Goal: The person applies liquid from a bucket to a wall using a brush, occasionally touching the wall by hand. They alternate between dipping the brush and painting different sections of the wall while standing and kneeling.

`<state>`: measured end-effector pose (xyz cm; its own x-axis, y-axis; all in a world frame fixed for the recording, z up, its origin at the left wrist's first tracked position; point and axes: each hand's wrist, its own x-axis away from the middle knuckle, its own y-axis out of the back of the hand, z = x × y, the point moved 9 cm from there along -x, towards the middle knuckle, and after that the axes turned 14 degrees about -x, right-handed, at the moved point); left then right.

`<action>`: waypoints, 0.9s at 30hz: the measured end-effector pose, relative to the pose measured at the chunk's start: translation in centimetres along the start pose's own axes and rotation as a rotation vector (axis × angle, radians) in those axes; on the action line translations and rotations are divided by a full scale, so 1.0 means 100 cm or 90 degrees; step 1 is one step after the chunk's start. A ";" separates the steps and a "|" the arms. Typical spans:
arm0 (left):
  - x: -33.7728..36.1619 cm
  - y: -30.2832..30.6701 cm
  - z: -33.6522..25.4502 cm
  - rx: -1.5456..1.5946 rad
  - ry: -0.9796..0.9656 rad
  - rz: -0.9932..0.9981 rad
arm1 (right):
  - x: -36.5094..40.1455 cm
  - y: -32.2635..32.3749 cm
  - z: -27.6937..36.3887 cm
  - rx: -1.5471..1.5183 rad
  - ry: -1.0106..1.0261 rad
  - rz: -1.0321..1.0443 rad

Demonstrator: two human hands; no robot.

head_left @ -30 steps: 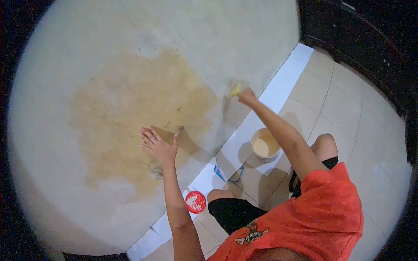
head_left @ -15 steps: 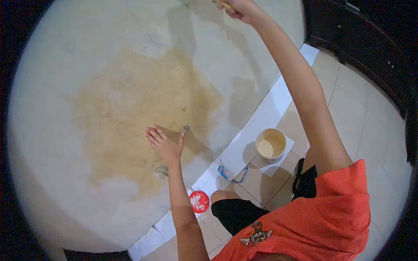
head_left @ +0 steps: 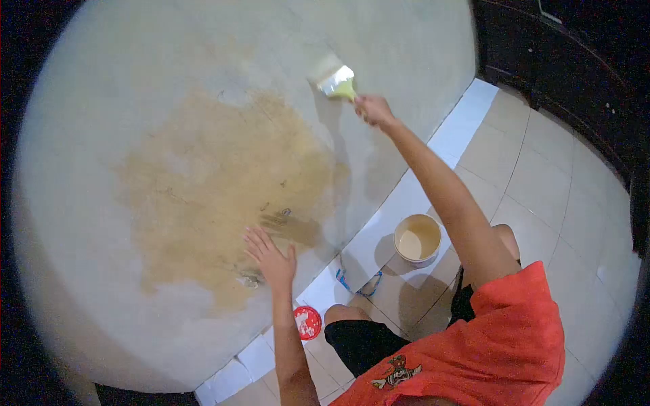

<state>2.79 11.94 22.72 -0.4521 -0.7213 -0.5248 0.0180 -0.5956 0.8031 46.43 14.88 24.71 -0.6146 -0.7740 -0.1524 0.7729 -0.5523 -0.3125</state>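
Wall (head_left: 101,81) | right hand (head_left: 372,110): brush (head_left: 340,84), clear of edges | left hand (head_left: 273,262): at patch (head_left: 217,176)

Place type: indoor room, most likely in a home; exact room could not be told.
Floor: large, glossy beige tiles (head_left: 535,203) with thin joints, as in a lived-in house.
Wall: pale, smooth surface (head_left: 101,203) with a broad tan patch (head_left: 223,162) and scuffs, filling the left side.
Furniture: dark, panelled piece (head_left: 575,88), seemingly a cabinet, stood at far right; details were lost in shadow.
Floor cover: white sheets (head_left: 468,122) ran along the wall's foot.
Painting gear: open bucket (head_left: 426,260) of cream liquid, smeared red lid (head_left: 308,323) and wide brush (head_left: 338,84) marked a room being painted.
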 end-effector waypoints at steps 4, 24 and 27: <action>0.106 -0.076 -0.037 0.117 -0.073 0.158 | 0.039 0.045 -0.117 0.109 -0.053 -0.066; 0.322 -0.194 -0.031 0.277 0.149 0.452 | -0.034 0.024 0.069 0.317 -0.050 0.002; 0.316 -0.188 -0.031 0.281 0.165 0.434 | -0.027 -0.008 0.166 0.306 0.047 0.015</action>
<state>-9.10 -0.76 -9.80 -0.2484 -0.9626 0.1082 -0.1612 0.1513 0.9753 50.08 12.22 40.93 -0.5916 -0.7738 -0.2265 0.7616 -0.6285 0.1580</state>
